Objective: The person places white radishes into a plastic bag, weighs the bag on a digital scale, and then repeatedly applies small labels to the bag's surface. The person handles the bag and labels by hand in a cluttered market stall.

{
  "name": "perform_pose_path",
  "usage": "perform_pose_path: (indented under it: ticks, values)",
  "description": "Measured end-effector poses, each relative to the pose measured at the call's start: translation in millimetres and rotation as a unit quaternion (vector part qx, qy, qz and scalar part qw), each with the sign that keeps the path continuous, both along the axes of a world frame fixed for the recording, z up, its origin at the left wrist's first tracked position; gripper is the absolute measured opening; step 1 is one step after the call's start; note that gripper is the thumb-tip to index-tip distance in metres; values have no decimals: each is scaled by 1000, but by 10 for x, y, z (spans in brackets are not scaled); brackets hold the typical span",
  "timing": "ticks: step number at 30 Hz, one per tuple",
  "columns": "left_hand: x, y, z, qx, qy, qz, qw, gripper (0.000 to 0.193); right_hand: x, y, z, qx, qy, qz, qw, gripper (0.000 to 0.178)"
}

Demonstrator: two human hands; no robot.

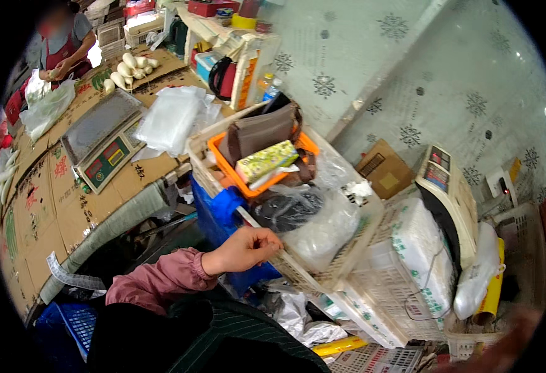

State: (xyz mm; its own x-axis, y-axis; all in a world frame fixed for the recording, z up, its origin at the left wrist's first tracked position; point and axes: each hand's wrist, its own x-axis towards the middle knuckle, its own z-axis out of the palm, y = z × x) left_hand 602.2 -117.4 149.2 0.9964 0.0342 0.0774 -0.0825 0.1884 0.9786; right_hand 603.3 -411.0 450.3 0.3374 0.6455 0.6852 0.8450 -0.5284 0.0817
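Left hand (pixel 245 250), fairly narrow, seemed to grip the crate (pixel 296 274) by its rim, beside the surface (pixel 42 230); steadying was perhaps my step, moving on called for release. Right hand (pixel 514 343) was too blurred to judge.

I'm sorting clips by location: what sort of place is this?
Probably a vegetable stall: white vegetables lie on a cardboard-covered counter, along with a scale and clear plastic bags.
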Motion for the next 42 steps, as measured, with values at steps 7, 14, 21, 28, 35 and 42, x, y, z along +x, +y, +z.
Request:
perform_pose_path:
  ticks: [7, 14, 21, 28, 35, 42]
  values:
    - [486, 1788, -312, 2, -7, 264, 965, 15, 1318, 1603, -2656, 200, 599, -13, 775, 34]
    - [1246, 2569, -654, 374, 35, 186, 908, 47, 1884, 2602, -3475, 206, 706, -128, 665, 31]
    - [1134, 2396, -554, 239, 62, 80, 966, 52, 1997, 2523, -3515, 370, 763, -99, 521, 33]
    - [1049, 2169, -584, 218, -37, 117, 968, 54, 2035, 2404, -3576, 405, 744, -119, 518, 30]
    - [1122, 2120, -400, 196, -62, 115, 972, 53, 1804, 2598, -3178, 464, 690, -119, 542, 21]
    - [1148, 2244, -305, 201, -60, 110, 972, 55, 1706, 2426, -3287, 455, 658, -84, 594, 24]
